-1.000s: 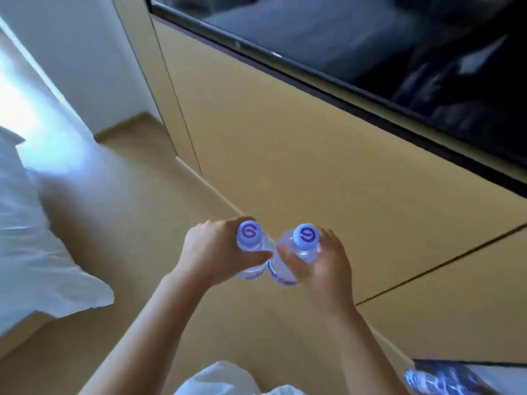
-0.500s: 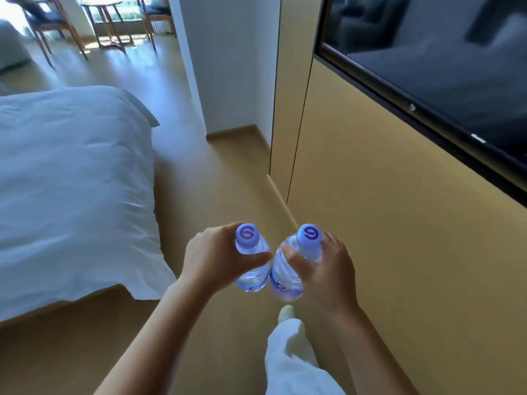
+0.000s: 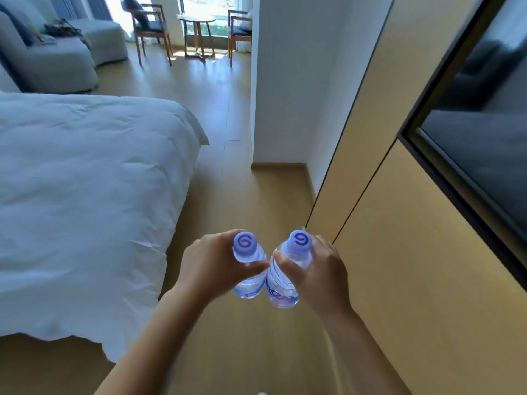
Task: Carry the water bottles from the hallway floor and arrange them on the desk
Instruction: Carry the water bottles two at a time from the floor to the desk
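View's swung up the room now; left hand [image 3: 212, 265] and right hand [image 3: 319, 269] each gripping a clear plastic purple-capped water bottle [image 3: 247, 269], other bottle [image 3: 285, 283] — no desk visible yet.

Bright daylight enters through the tall glazed window [image 3: 199, 10] at the far end, overexposed. Wide-angle bending at edges. The dark glossy wall screen [image 3: 482, 115] appears smeared with blur.

Two water bottles [image 3: 281, 280], two hands [image 3: 211, 263], one bed [image 3: 85, 181], two wooden chairs [image 3: 151, 27], one round table [image 3: 196, 19].
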A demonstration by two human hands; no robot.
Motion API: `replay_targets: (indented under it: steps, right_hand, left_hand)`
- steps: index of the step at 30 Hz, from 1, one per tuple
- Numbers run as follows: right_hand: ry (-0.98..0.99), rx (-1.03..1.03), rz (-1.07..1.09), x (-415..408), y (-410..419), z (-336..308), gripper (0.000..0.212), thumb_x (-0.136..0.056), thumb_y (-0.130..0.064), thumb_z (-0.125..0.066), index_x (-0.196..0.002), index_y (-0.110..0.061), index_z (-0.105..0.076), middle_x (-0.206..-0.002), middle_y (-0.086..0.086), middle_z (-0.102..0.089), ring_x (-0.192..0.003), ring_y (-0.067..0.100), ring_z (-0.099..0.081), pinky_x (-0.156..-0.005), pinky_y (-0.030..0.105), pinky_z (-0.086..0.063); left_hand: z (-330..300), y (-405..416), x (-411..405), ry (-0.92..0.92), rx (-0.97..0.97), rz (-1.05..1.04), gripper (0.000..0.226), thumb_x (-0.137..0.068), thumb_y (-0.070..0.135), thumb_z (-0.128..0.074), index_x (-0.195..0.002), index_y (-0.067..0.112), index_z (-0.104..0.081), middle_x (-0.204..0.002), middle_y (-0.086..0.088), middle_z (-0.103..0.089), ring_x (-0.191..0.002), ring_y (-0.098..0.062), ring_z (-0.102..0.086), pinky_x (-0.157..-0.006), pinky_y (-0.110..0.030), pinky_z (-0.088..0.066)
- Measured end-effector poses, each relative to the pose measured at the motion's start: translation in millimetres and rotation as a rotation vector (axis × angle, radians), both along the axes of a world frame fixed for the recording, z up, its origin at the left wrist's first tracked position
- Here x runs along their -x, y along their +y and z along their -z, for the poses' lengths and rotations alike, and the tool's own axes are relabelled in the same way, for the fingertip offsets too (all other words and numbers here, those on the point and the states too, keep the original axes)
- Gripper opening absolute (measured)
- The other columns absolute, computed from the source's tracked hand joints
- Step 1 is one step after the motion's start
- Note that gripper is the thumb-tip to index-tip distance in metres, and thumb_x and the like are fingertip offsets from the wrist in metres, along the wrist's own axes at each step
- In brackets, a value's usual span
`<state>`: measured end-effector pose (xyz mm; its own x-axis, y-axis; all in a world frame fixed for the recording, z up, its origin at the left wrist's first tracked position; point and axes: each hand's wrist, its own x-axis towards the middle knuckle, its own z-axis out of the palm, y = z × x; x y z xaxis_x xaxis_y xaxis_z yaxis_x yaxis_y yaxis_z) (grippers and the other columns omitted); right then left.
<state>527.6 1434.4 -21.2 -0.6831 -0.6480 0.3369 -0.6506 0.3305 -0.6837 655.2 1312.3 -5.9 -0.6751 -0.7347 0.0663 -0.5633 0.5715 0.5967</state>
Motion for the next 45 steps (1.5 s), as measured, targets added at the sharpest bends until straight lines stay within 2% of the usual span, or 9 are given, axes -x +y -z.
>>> replay_targets:
  steps: [4, 9, 14, 21, 26, 30, 34, 40, 45]
  right_hand:
    - [-0.02, 0.013, -0.05, 41.0, -48.1, -1.9, 0.038, -0.062, -0.064, -0.046, -0.075, -0.029, -0.047, -0.066, -0.016, -0.043, -0.072, 0.016, -0.049, -0.061, 0.024, -0.031]
    - [-0.053, -0.029, -0.112, 84.1, -122.9, 5.5, 0.03, -0.072, -0.042, -0.072, -0.081, -0.017, -0.06, -0.074, -0.007, -0.054, -0.079, 0.021, -0.054, -0.065, 0.03, -0.043]
    - [-0.031, -0.04, -0.109, 125.6, -214.5, 9.3, 0.039, -0.073, -0.049, -0.068, -0.081, -0.011, -0.063, -0.074, -0.002, -0.056, -0.075, 0.022, -0.055, -0.064, 0.033, -0.046]
    - [-0.027, -0.011, -0.048, 183.2, -352.2, -0.1, 0.029, -0.073, -0.037, -0.076, -0.084, -0.013, -0.063, -0.074, -0.007, -0.051, -0.076, 0.021, -0.054, -0.064, 0.03, -0.042]
    - [-0.021, 0.023, -0.041, 221.7, -432.3, -6.5, 0.03, -0.073, -0.037, -0.076, -0.087, -0.013, -0.063, -0.076, -0.007, -0.053, -0.077, 0.021, -0.055, -0.066, 0.032, -0.045]
    - [-0.047, 0.035, -0.042, 256.9, -488.1, -6.3, 0.037, -0.071, -0.049, -0.062, -0.085, -0.015, -0.063, -0.077, -0.007, -0.057, -0.077, 0.02, -0.055, -0.067, 0.033, -0.047]
    - [-0.048, 0.029, -0.081, 298.1, -548.9, 1.1, 0.04, -0.072, -0.049, -0.059, -0.088, -0.013, -0.065, -0.079, -0.003, -0.061, -0.077, 0.017, -0.056, -0.065, 0.026, -0.045]
    - [-0.043, 0.025, -0.118, 380.0, -658.0, 8.2, 0.029, -0.074, -0.044, -0.069, -0.074, -0.021, -0.053, -0.067, -0.01, -0.05, -0.069, 0.019, -0.051, -0.061, 0.025, -0.038]
    - [-0.024, 0.044, -0.134, 454.1, -751.0, 2.2, 0.036, -0.067, -0.061, -0.051, -0.074, -0.026, -0.051, -0.066, -0.016, -0.046, -0.069, 0.015, -0.05, -0.061, 0.024, -0.036]
  left_hand:
    - [-2.1, -41.1, 29.2, -0.007, 0.012, -0.039, 0.031, -0.053, 0.067, -0.059, -0.058, 0.039, -0.047, -0.053, 0.013, -0.051, -0.056, -0.01, -0.045, -0.055, -0.025, -0.041]
    - [2.3, -107.0, 66.0, -0.049, 0.003, -0.083, 0.03, -0.058, 0.063, -0.065, -0.062, 0.038, -0.05, -0.058, 0.014, -0.056, -0.06, -0.01, -0.052, -0.054, -0.021, -0.039]
    - [5.1, -198.0, 108.2, -0.027, -0.018, -0.062, 0.044, -0.055, 0.066, -0.061, -0.075, 0.026, -0.063, -0.066, 0.009, -0.064, -0.068, -0.016, -0.06, -0.063, -0.031, -0.051]
    - [-7.0, -349.4, 176.8, -0.08, 0.017, -0.007, 0.033, -0.062, 0.056, -0.07, -0.075, 0.026, -0.062, -0.063, 0.009, -0.06, -0.067, -0.016, -0.056, -0.061, -0.026, -0.044]
    - [-12.6, -431.8, 216.9, -0.063, 0.008, 0.005, 0.031, -0.062, 0.057, -0.071, -0.073, 0.03, -0.061, -0.066, 0.01, -0.062, -0.069, -0.017, -0.059, -0.063, -0.026, -0.046]
    - [-10.7, -486.7, 247.8, -0.029, -0.04, -0.001, 0.043, -0.056, 0.063, -0.063, -0.078, 0.026, -0.065, -0.071, 0.009, -0.066, -0.073, -0.017, -0.062, -0.065, -0.03, -0.051]
    - [-2.5, -546.1, 285.7, -0.04, -0.04, -0.024, 0.037, -0.063, 0.056, -0.072, -0.081, 0.024, -0.066, -0.072, 0.007, -0.067, -0.074, -0.019, -0.062, -0.065, -0.029, -0.049]
    - [5.6, -649.8, 366.2, -0.083, -0.021, -0.061, 0.035, -0.069, 0.05, -0.072, -0.085, 0.019, -0.066, -0.076, 0.004, -0.068, -0.076, -0.02, -0.063, -0.067, -0.032, -0.053]
    - [1.8, -734.3, 434.6, -0.072, -0.054, -0.129, 0.034, -0.067, 0.051, -0.072, -0.075, 0.02, -0.062, -0.067, 0.006, -0.064, -0.068, -0.016, -0.06, -0.059, -0.026, -0.045]
